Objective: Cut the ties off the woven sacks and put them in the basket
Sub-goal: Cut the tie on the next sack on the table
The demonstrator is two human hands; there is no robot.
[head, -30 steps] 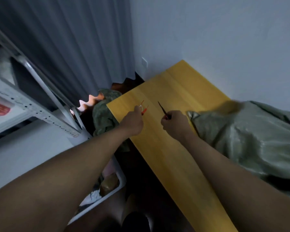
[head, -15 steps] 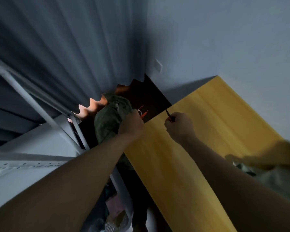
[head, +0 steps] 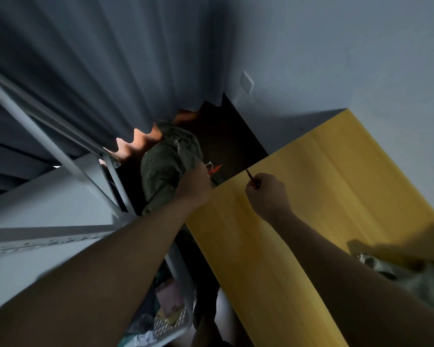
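My left hand (head: 194, 184) pinches a thin red and white tie (head: 214, 168), held out past the far left edge of the yellow table (head: 311, 201). It hovers over a green woven sack (head: 168, 166) that stands on the floor below. My right hand (head: 267, 194) grips a small dark blade (head: 251, 177) with a red handle, its tip pointing up and left over the table's corner. Another woven sack (head: 406, 276) lies on the table at the lower right, mostly cut off by the frame. A white perforated basket (head: 171, 324) sits on the floor under my left forearm.
A grey curtain (head: 98, 71) hangs at the back left and a white wall (head: 336, 46) stands behind the table. A white metal rack (head: 60, 151) stands to the left. The basket holds mixed scraps.
My view swung left and up, so the sack on the table slid to the lower right. My left hand carried the tie off the table's edge to above the floor sack.
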